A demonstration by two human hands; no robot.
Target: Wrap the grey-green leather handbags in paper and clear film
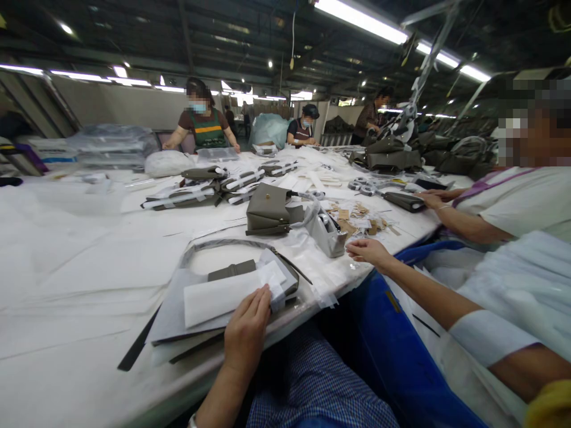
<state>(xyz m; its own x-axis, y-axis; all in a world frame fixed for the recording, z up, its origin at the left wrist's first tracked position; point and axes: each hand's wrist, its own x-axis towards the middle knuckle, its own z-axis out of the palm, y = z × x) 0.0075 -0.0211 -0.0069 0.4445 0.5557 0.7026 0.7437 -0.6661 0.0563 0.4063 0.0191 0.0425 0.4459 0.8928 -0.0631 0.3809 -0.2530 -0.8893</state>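
Observation:
My left hand [247,327] lies flat, fingers extended, on the right end of a folded white paper strip [214,300]. The strip rests over a dark grey-green handbag [232,270] partly covered in grey-white wrapping, with its looped handle [223,242] stretched out behind. Clear tape shows beside my fingertips. My right hand [370,252] is closed in a pinch just right of a grey tape dispenser [328,232]; whatever its fingertips hold is too small to make out. Behind the dispenser stands another grey-green handbag [270,208] with a flap.
Small brown tags [357,217] lie scattered beyond the dispenser. Several wrapped bags [187,193] lie farther back. A blue bin [401,351] with white material stands below the table edge at right. A co-worker's hands [435,199] hold a dark bundle at right; others work across the table.

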